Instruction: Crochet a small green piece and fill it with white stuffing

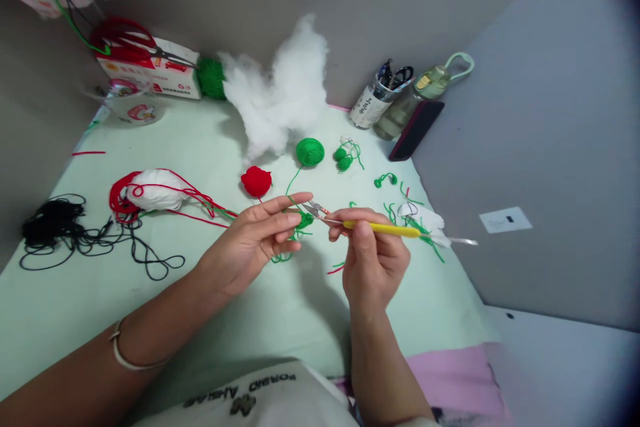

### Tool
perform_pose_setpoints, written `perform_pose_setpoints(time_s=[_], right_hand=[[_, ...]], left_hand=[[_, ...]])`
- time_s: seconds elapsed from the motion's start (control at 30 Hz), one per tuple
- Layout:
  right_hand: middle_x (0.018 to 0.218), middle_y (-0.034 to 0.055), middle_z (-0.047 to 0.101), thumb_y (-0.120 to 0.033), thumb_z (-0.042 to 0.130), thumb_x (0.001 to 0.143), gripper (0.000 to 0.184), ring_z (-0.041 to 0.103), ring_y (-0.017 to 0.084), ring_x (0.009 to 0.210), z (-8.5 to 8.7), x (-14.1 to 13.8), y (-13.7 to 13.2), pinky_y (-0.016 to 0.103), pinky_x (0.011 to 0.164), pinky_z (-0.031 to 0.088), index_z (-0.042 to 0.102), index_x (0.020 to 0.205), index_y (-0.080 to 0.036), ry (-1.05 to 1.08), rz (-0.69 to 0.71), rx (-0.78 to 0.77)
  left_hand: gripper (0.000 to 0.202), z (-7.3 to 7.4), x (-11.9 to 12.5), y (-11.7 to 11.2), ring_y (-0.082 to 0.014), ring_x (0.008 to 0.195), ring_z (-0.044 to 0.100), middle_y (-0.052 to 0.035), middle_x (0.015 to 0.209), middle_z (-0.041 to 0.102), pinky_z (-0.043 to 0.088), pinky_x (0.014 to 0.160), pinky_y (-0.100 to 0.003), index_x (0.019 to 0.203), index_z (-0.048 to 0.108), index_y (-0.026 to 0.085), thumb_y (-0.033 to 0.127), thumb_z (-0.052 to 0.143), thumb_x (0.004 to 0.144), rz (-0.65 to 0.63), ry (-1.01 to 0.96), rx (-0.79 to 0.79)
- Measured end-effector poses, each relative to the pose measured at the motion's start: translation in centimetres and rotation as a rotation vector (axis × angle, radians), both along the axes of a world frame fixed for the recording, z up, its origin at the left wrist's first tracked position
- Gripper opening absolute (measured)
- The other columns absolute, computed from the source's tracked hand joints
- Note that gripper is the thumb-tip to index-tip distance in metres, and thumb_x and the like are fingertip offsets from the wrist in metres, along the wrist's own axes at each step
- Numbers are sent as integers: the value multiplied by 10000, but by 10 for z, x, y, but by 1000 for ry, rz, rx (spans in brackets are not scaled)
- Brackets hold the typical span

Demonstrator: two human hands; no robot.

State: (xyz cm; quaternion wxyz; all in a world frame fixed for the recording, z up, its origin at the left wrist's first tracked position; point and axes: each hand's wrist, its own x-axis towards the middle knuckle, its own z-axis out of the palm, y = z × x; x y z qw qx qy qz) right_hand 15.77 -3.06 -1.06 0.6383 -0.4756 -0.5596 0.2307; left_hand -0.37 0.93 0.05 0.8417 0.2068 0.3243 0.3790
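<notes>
Between the fingers of my right hand point(375, 253) is a crochet hook point(385, 229) with a yellow handle, its thin metal tip pointing left. My left hand point(260, 233) pinches a small piece of green crochet work point(304, 219) close to that tip. Green yarn passes over the left index finger and runs up to a green yarn ball point(310, 152). Just behind the fingertips lie small scissors point(317, 208), partly covered by the hands. Whether the hook sits inside a stitch is too small to tell.
A red yarn ball point(257, 181), white yarn point(157, 189) and tangled black cord point(55, 223) lie leftward. White stuffing point(280, 93) stands at the back. Small green pieces point(344, 159) and yarn scraps are on the right, before a pen cup point(371, 103), bottle point(400, 107) and phone point(416, 130).
</notes>
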Motion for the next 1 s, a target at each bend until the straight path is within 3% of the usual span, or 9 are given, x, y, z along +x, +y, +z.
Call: perform_pose_setpoints(time_s=[0.07,0.2,0.3,0.4,0.47,0.6,0.77,1.0], right_hand=[[892,43,767,-248,552,1033,211,682,150,689,4,0,3,315,606,578,753,975,-224,79,52,-42],[926,35,790,-201,588,1012,185,712,164,780,3,-3,3,329,678,594,768,1008,-241,-63,46,-15],[981,41,778,-154,598,995,223,733,175,843,-2,-6,-1,340,710,617,762,1085,-275,-272,0,49],[1110,61,768,-109,633,960,313,742,198,979,-6,-5,-5,369,801,631,752,1170,-309,-478,-37,148],[1052,58,778,-114,617,970,288,743,194,920,-5,-2,-4,366,766,628,756,1146,-294,-390,-46,139],[870,41,751,-230,566,1022,196,684,150,677,0,1,2,315,602,584,761,1003,-229,39,21,-48],[930,40,793,-231,642,986,143,709,159,796,2,-2,3,304,666,572,785,975,-235,40,92,-63],[931,32,782,-303,580,1032,170,691,121,690,-1,4,6,289,667,581,724,991,-222,318,209,-177]], left_hand=[[340,2,0,0,-52,582,479,40,735,569,568,587,-169,1163,809,231,158,796,831,-2,36,64],[355,4,2,-3,-80,675,587,32,815,636,601,663,-210,1166,808,274,233,840,815,-14,135,148],[399,1,5,-5,-79,666,617,27,801,670,555,633,-178,1177,802,259,253,874,785,35,146,118],[349,-3,5,-4,-67,620,572,-4,804,692,531,596,-171,1155,807,197,228,842,810,-7,58,21],[280,-3,3,-1,-58,612,551,-20,832,690,535,598,-162,1107,820,165,191,806,828,-32,11,-30],[253,1,0,2,-64,647,576,-3,828,665,556,622,-161,1063,829,189,149,794,815,24,28,7],[368,2,0,-2,-104,735,635,23,860,659,622,746,-260,1197,794,286,249,819,832,-34,156,187],[275,-2,-4,1,-134,807,651,-4,929,676,587,744,-250,1120,821,269,269,799,846,-29,230,272]])
